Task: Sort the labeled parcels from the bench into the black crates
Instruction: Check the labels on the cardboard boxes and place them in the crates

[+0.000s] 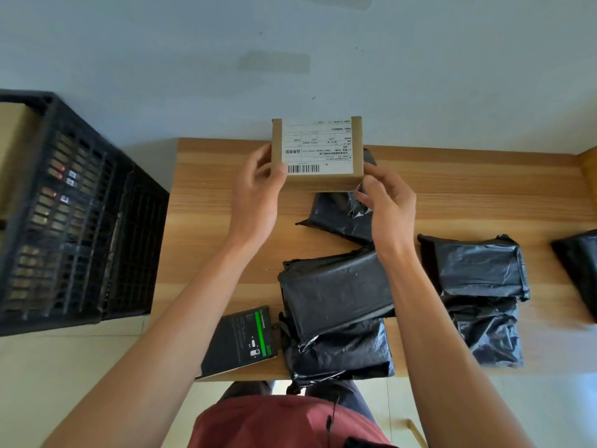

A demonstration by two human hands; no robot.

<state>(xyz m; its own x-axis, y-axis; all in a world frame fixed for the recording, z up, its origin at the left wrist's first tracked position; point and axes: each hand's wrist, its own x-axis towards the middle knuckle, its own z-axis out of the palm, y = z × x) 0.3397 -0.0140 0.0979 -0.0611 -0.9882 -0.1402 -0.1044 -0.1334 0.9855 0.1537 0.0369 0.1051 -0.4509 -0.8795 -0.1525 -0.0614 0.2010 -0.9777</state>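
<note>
Wooden bench (452, 195) centre-right; black crate (74, 215) at left on the floor. Black bagged parcels (336, 292) lying near and right on bench. Cardboard parcel (318, 153), label up, raised above far bench edge, pinched between left hand (258, 192) and right hand (387, 202).

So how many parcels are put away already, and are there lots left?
Some look done: the black crate on the left already holds a few boxes. In hand right now is one brown box with a white label, held up by the left hand and right hand. Plenty is left: black bags and a dark box with a green stripe lie on the wooden bench.
</note>
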